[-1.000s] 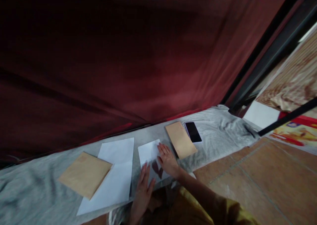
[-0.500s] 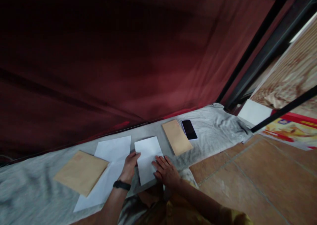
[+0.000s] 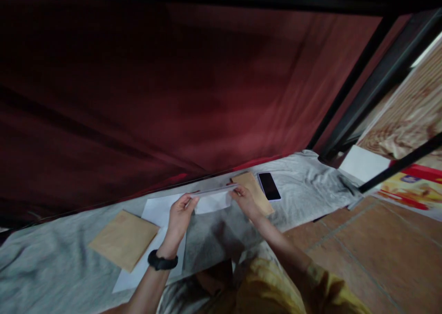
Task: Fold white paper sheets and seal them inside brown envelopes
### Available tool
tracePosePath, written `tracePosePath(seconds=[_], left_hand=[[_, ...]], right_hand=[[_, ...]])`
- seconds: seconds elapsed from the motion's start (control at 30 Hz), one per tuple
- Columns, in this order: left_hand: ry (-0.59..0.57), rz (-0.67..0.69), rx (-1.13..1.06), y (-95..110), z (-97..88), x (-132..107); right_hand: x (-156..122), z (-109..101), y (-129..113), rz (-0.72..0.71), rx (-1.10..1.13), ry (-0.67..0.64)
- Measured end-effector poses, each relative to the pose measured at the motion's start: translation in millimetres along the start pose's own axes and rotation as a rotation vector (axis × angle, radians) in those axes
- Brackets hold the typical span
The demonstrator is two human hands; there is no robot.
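A folded white sheet of paper (image 3: 213, 203) is held up between my two hands, above the grey cloth. My left hand (image 3: 182, 212), with a dark band on the wrist, pinches its left end. At the right end the fingers of my right hand (image 3: 243, 198) grip it. Behind my right hand a brown envelope (image 3: 265, 204) lies on the cloth, partly covered. Left of my left hand are another brown envelope (image 3: 124, 239) and a larger white sheet (image 3: 133, 277) under its edge, partly hidden by my left arm.
A dark-screened phone (image 3: 270, 186) lies beside the right envelope on the grey cloth (image 3: 302, 199). Beyond the cloth hangs a dark red curtain (image 3: 221, 107). A black metal post (image 3: 352, 84) rises at the right, over tiled floor (image 3: 386, 240) and a colourful printed box (image 3: 410, 185).
The folded sheet has been lifted off the cloth and tipped nearly edge-on. My right hand has gone from lying flat on it to gripping its right end.
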State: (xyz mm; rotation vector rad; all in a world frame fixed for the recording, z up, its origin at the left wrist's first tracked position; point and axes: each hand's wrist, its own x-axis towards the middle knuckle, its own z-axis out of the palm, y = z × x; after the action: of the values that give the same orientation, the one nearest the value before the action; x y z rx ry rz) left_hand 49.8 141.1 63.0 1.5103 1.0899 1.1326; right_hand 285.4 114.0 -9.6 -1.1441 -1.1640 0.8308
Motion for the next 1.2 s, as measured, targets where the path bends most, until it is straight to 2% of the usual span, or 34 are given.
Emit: tracePosePath(seconds=[0.07,0.13,0.2,0.3,0.4,0.5,0.67,0.73,0.83,0.97,1.03,1.1,1.2], left_hand=[[-0.023,0.166,0.137,-8,-3.0,-6],[-0.051,0.286,0.245,-28,-5.9,-19],[-0.087,0.349,0.343,-56,-8.3,-37],[-0.189,0.423,0.496,-97,-11.0,-67],[-0.29,0.454,0.652,-121,-12.2,-92],[-0.375,0.378,0.787,-125,-14.1,-105],[-0.549,0.207,0.858,-118,-25.2,-109],[-0.549,0.191,0.841,-114,-23.5,-105],[-0.465,0.23,0.853,-110,1.6,-93],[-0.53,0.344,0.938,-113,60.3,-73],[-0.532,0.349,1.001,-119,81.2,-65],[-0.506,0.367,1.044,-126,89.6,-59],[-0.423,0.394,1.073,-135,85.5,-53]], right_hand=[[3,-5,-7,-0.064,-0.005,-0.03],[-9,-8,-3,-0.132,-0.088,-0.091],[-32,-10,9,-0.197,-0.274,-0.182],[-72,-13,32,-0.225,-0.599,-0.403],[-104,-16,48,-0.164,-0.805,-0.617],[-123,-21,51,-0.126,-0.868,-0.713],[-131,-31,45,-0.152,-0.855,-0.71],[-131,-34,44,-0.16,-0.856,-0.712],[-132,-34,45,-0.182,-0.852,-0.714],[-132,-32,48,-0.187,-0.842,-0.714],[-131,-32,49,-0.179,-0.839,-0.71],[-132,-32,49,-0.181,-0.836,-0.711],[-132,-33,47,-0.198,-0.846,-0.71]])
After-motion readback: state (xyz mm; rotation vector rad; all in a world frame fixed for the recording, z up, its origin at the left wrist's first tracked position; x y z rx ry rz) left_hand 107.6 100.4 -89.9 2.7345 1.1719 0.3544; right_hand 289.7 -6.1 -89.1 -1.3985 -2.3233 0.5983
